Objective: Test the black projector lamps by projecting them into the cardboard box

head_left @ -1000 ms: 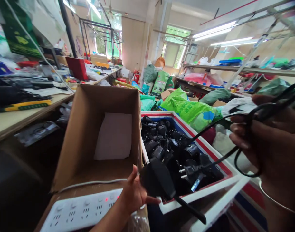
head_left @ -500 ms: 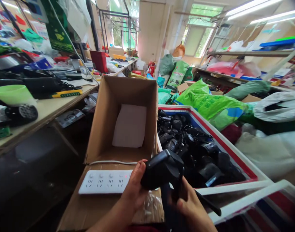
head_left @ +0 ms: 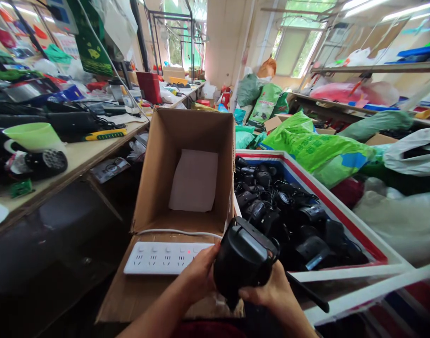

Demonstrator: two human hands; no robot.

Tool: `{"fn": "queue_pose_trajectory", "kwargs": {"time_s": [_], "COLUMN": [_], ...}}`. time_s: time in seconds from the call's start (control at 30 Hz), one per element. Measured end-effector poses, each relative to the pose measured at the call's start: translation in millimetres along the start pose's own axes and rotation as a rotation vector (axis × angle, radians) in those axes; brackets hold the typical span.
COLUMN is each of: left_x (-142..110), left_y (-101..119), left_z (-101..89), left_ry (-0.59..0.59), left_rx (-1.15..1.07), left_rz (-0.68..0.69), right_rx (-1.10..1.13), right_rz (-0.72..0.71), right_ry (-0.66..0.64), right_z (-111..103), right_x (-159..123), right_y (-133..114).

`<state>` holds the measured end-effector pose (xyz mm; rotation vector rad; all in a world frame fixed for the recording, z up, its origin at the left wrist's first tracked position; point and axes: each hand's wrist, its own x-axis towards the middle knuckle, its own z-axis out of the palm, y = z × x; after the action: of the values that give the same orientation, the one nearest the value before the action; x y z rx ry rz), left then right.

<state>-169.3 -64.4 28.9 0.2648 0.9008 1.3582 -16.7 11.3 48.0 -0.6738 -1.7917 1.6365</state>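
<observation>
Both of my hands hold one black device with a round body, low in the middle of the view. My left hand grips its left side with the fingers curled round it. My right hand wraps its lower right side. A black cable runs from the device down to the right. Just left of it, a white power strip with a red light lies on a cardboard flap. Behind the strip stands an open cardboard box with a white sheet inside.
A red, white and blue striped bin at the right holds several black devices and cables. A cluttered workbench runs along the left with a green cup. Green sacks and shelves lie beyond.
My right hand let the looped cable drop from up at the right and came down onto the device. The device has turned in both hands, its round end now facing up.
</observation>
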Motion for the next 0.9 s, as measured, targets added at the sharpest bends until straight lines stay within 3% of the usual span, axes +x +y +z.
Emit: {"fn": "queue_pose_trajectory", "kwargs": {"time_s": [0.1, 0.2, 0.3, 0.47, 0.6, 0.8, 0.9], "left_x": [-7.6, -17.8, -23.6, -24.6, -24.5, -30.8, -35.3], "left_y": [20.0, 40.5, 47.3, 36.9, 27.8, 20.8, 27.3], "left_z": [0.1, 7.4, 18.0, 20.9, 15.5, 12.7, 15.4], "left_ry": [0.166, 0.088, 0.006, 0.011, -0.025, 0.036, 0.100], "left_rx": [0.157, 0.355, 0.404, 0.019, -0.109, -0.075, 0.028], "left_rz": [0.065, 0.108, 0.145, 0.066, 0.034, -0.039, -0.026], "right_rx": [-0.380, -0.703, -0.783, -0.731, -0.491, -0.050, -0.036], "right_rz": [-0.142, -0.368, -0.461, -0.245, -0.121, 0.035, 0.044], "right_ry": [0.156, 0.138, 0.165, 0.268, 0.331, 0.178, 0.060], "right_z": [5.8, 7.9, 6.2, -4.9, -13.5, -20.9, -22.2], "right_x": [-5.6, -11.7, -16.3, -15.9, -10.2, -6.4, -6.0], "right_y": [13.4, 28.3, 37.0, 32.1, 24.3, 24.7, 28.5]}}
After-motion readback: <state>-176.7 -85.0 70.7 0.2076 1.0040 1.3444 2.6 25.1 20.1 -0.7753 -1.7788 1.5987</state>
